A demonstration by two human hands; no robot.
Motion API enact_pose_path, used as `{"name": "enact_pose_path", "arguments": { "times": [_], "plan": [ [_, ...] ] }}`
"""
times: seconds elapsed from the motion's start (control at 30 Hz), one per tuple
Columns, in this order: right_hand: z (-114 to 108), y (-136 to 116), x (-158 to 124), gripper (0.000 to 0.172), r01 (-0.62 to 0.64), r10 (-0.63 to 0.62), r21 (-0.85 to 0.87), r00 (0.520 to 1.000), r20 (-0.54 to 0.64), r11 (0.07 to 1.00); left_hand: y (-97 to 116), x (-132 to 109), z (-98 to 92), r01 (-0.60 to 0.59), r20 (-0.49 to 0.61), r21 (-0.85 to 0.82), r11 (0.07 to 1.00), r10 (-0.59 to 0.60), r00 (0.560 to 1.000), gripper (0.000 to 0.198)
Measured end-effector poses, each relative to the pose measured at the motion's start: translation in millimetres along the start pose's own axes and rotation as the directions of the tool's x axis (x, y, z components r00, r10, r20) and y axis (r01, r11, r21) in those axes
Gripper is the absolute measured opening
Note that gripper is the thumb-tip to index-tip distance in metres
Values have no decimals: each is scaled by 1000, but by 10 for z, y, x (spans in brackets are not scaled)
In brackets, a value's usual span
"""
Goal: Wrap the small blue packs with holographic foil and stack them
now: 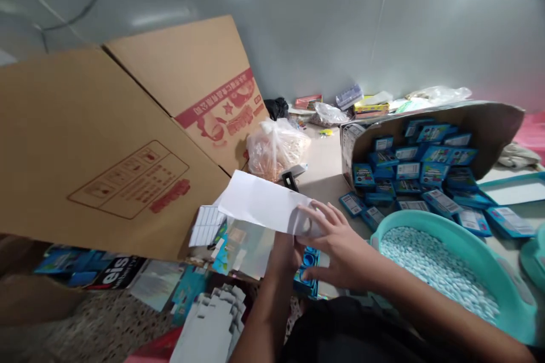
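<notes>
A folded white sheet (259,201), which looks like paper or thin card, tilts up in front of me. My left hand (297,250) reaches up behind its lower right end, and its fingers are mostly hidden there. Spread fingers of my right hand (334,241) lie over the sheet's right end, with the thumb apart and lower down. Just below both hands is a blue box (313,272) with round blue shapes in it, partly covered. A teal basin (377,238) full of small pale-blue wrapped pieces stands to the right.
A large cardboard carton (140,164) rises at the left. Several small blue boxes (409,170) spill from a tipped carton (496,136) behind the basin. A tied plastic bag (279,147) sits on the table (323,161). Stacked white flat cartons (208,323) are low at left.
</notes>
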State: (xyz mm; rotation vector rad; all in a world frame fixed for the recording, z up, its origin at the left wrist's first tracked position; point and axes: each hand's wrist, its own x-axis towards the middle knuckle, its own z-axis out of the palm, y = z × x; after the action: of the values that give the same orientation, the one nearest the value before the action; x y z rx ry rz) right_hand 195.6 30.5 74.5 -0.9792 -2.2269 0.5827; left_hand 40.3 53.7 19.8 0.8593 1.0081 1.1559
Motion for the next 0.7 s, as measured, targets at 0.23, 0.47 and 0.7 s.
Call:
{"name": "enact_pose_path", "arguments": {
  "times": [0.23, 0.47, 0.7],
  "plan": [
    [112, 461, 150, 70, -368, 471, 556, 881, -47, 745, -80, -221, 77, 30, -31, 108, 994, -27, 999, 51],
    [-97, 557, 61, 24, -362, 353, 321, 932, 86, 875, 201, -381, -60, -429, 22, 829, 359, 746, 665, 60],
    [-115, 351, -53, 25, -352, 336, 374, 935, 112, 858, 541, -90, -197, -590, 539, 806, 38, 362, 760, 19]
  ]
}}
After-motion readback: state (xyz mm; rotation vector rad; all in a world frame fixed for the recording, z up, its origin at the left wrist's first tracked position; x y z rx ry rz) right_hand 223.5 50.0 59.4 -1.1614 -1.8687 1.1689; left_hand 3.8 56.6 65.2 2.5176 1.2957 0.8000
